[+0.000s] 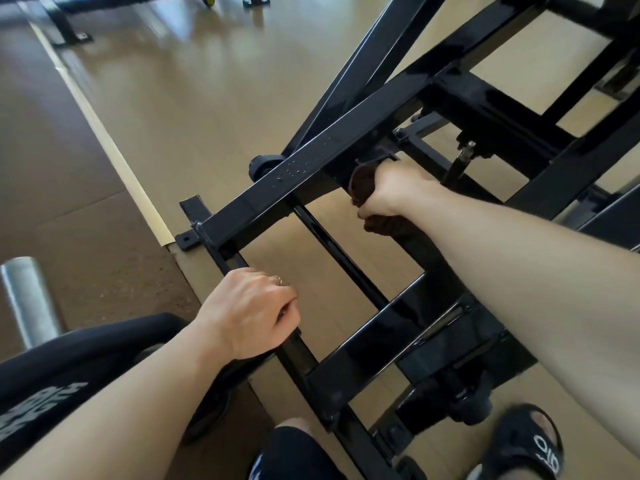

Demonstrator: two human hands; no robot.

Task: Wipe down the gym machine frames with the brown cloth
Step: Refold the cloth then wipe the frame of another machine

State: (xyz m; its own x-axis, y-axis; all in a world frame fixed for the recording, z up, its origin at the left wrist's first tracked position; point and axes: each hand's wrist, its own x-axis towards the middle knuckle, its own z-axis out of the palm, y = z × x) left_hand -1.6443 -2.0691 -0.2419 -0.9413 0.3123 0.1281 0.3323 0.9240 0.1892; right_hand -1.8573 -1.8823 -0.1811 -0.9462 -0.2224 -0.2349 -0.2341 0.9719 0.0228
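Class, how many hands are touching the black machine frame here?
2. The left hand grips the near rail at lower centre; the right hand presses the brown cloth on a bar farther in.

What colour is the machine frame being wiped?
Glossy black. The frame shows best in the head view, which is the only view.

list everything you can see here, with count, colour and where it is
machine frame: one, glossy black, centre to right, on the floor
brown cloth: one, dark brown, wrapped on a frame bar, centre
floor: tan, with darker brown matting on the left
roller: one, silver-grey, left edge
other equipment legs: black, top left
slipper: one, black, bottom right
ring: one, on the left hand
left hand: grips the near frame rail
right hand: grips the cloth on the bar
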